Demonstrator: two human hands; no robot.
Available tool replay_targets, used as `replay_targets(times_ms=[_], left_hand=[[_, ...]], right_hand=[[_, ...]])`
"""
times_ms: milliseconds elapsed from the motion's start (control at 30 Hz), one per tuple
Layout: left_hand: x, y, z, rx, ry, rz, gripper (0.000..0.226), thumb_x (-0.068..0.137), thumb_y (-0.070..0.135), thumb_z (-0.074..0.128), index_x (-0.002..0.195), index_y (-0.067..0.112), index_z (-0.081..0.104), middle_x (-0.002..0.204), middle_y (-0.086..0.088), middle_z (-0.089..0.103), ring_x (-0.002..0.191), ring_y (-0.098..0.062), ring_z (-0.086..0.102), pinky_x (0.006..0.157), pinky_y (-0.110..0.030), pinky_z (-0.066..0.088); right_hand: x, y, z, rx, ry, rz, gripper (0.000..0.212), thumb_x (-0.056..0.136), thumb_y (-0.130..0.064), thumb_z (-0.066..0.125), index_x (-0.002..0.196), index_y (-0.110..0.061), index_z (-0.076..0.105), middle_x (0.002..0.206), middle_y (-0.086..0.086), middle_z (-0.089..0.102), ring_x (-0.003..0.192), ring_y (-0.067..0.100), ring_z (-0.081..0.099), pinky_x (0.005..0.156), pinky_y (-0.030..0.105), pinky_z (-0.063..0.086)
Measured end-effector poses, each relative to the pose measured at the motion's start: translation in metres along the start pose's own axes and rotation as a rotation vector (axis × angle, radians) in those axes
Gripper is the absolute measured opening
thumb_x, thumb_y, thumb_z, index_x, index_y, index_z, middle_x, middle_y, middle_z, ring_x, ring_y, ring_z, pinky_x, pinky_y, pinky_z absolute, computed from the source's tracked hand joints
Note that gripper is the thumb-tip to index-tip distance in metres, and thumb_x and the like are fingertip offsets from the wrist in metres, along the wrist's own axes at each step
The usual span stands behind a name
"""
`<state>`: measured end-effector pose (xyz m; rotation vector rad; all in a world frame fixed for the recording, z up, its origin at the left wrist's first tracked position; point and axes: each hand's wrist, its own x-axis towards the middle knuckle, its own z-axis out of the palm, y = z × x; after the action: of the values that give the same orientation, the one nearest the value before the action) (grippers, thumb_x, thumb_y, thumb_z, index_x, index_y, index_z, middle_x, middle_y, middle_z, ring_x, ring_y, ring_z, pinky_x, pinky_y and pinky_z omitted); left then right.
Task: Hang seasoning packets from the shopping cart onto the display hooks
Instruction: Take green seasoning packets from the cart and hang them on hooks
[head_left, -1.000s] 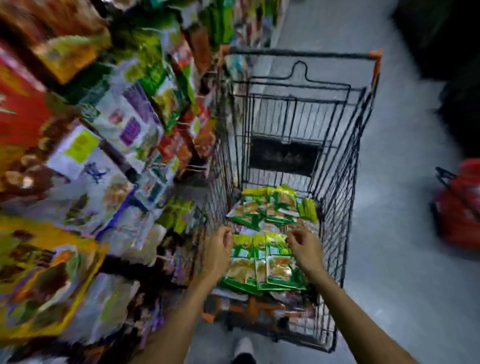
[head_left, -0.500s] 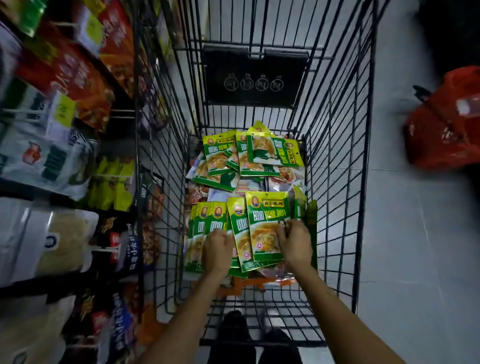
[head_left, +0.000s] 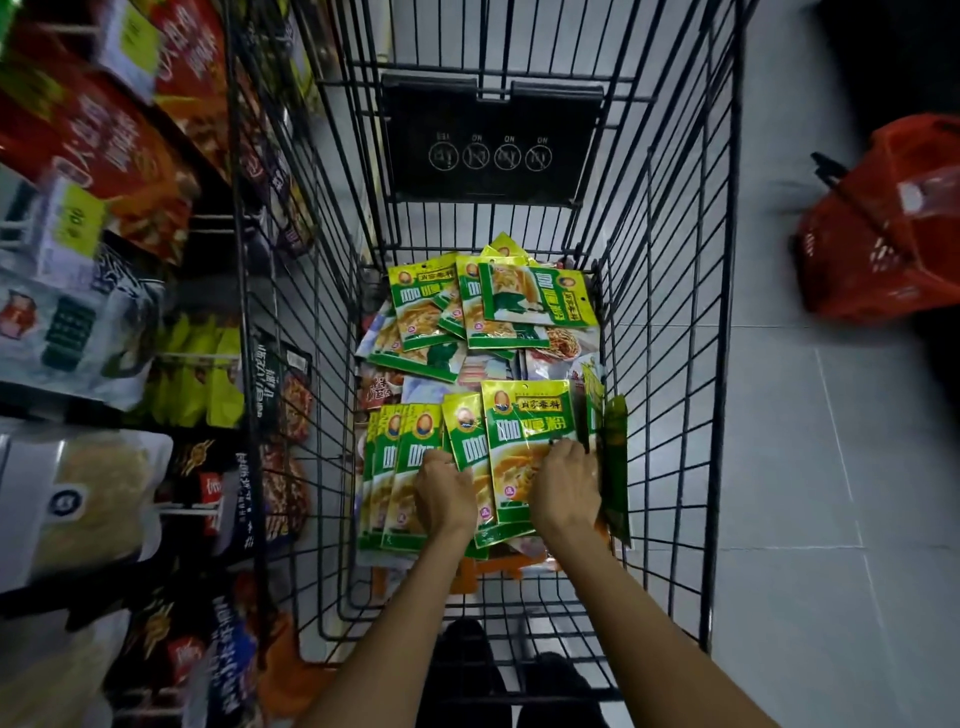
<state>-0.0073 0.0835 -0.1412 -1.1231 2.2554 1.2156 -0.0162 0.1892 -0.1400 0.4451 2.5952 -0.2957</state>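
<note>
The seasoning packets (head_left: 530, 431) lay fanned at the near end of the shopping cart (head_left: 670, 364), with a second heap (head_left: 467, 306) beyond. Our left hand (head_left: 444, 491) curled over the fan's left side and our right hand (head_left: 563, 486) pinched its right edge. We were probably squaring them into one bundle for the display hooks (head_left: 208, 222) on our left.

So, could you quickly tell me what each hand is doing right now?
Left hand: grips the fanned green packets.
Right hand: grips the top green packet.
</note>
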Motion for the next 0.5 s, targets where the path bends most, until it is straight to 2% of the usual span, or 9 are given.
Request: replay_targets(times_ms=[67, 133, 200, 300, 367, 467, 500], left_hand=[[0.005, -0.001, -0.004, -0.06, -0.025, -0.023, 0.006, 0.086, 0.0, 0.064, 0.088, -0.002, 0.059, 0.095, -0.018, 0.064, 0.09, -0.026, 0.059, 0.076, -0.031, 0.045], [0.009, -0.005, -0.012, -0.093, -0.025, -0.012, 0.022, 0.085, -0.004, 0.063, 0.071, 0.009, 0.053, 0.086, -0.013, 0.062, 0.084, -0.022, 0.055, 0.08, -0.033, 0.047], [0.015, -0.011, -0.022, -0.094, 0.004, 0.002, 0.034, 0.085, -0.004, 0.061, 0.065, 0.018, 0.045, 0.072, -0.002, 0.055, 0.08, -0.019, 0.053, 0.077, -0.031, 0.048], [0.028, -0.02, -0.036, -0.086, 0.019, 0.006, 0.023, 0.086, -0.003, 0.059, 0.07, 0.011, 0.051, 0.075, -0.003, 0.055, 0.082, -0.019, 0.052, 0.072, -0.027, 0.042], [0.033, -0.023, -0.042, -0.098, -0.012, 0.023, 0.007, 0.087, -0.001, 0.059, 0.084, 0.004, 0.055, 0.084, -0.008, 0.056, 0.082, -0.02, 0.052, 0.073, -0.028, 0.041], [0.034, -0.025, -0.044, -0.125, -0.017, 0.063, 0.019, 0.091, 0.001, 0.055, 0.079, 0.013, 0.046, 0.076, 0.0, 0.053, 0.073, -0.019, 0.051, 0.058, -0.022, 0.041], [0.032, -0.026, -0.043, -0.144, -0.02, 0.07, 0.019, 0.092, 0.002, 0.054, 0.081, 0.014, 0.044, 0.074, 0.002, 0.05, 0.068, -0.016, 0.05, 0.052, -0.015, 0.039]], right_hand=[[0.005, 0.0, 0.001, 0.036, -0.042, 0.025, 0.041, 0.093, 0.003, 0.046, 0.133, 0.0, 0.038, 0.135, 0.017, 0.046, 0.126, 0.029, 0.044, 0.097, 0.033, 0.043], [0.006, -0.002, 0.004, 0.054, -0.06, 0.014, 0.041, 0.094, 0.002, 0.043, 0.135, 0.001, 0.037, 0.136, 0.018, 0.046, 0.127, 0.03, 0.042, 0.101, 0.035, 0.04], [0.003, -0.005, 0.007, 0.075, -0.048, -0.007, 0.038, 0.096, -0.008, 0.045, 0.134, -0.004, 0.041, 0.134, 0.017, 0.047, 0.123, 0.03, 0.044, 0.1, 0.036, 0.041], [-0.004, -0.008, 0.013, 0.119, -0.021, -0.006, 0.04, 0.094, -0.03, 0.055, 0.128, -0.011, 0.045, 0.132, 0.012, 0.044, 0.12, 0.028, 0.044, 0.097, 0.041, 0.044], [-0.007, -0.011, 0.016, 0.159, -0.003, 0.013, 0.045, 0.091, -0.034, 0.06, 0.127, -0.01, 0.045, 0.134, 0.012, 0.043, 0.122, 0.027, 0.042, 0.098, 0.042, 0.043], [-0.004, -0.016, 0.015, 0.235, -0.004, 0.055, 0.054, 0.086, -0.031, 0.068, 0.127, -0.008, 0.041, 0.133, 0.014, 0.044, 0.121, 0.027, 0.042, 0.096, 0.04, 0.042], [-0.003, -0.018, 0.014, 0.268, -0.014, 0.083, 0.061, 0.083, -0.029, 0.072, 0.128, -0.007, 0.038, 0.133, 0.015, 0.045, 0.121, 0.028, 0.043, 0.096, 0.039, 0.042]])
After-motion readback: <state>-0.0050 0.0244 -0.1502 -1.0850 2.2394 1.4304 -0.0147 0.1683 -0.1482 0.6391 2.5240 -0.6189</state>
